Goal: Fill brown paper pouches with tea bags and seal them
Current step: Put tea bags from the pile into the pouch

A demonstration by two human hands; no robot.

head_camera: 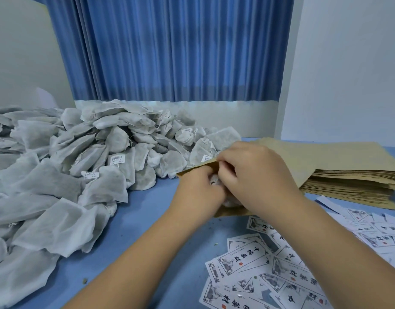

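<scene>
A brown paper pouch (193, 169) lies open-mouthed on the blue table (152, 210), mostly hidden under both hands. My left hand (197, 190) reaches into its mouth, its fingers curled around white tea bags (214, 180) that show between the hands. My right hand (256, 175) pinches the pouch's upper edge near the opening. A large heap of grey-white tea bags (85, 152) covers the table's left side and reaches up to the pouch.
A thick stack of flat brown pouches (352, 175) lies at the right, partly under the open pouch. Several printed paper labels (270, 270) are scattered at the front right. A blue curtain (169, 52) and white walls stand behind the table.
</scene>
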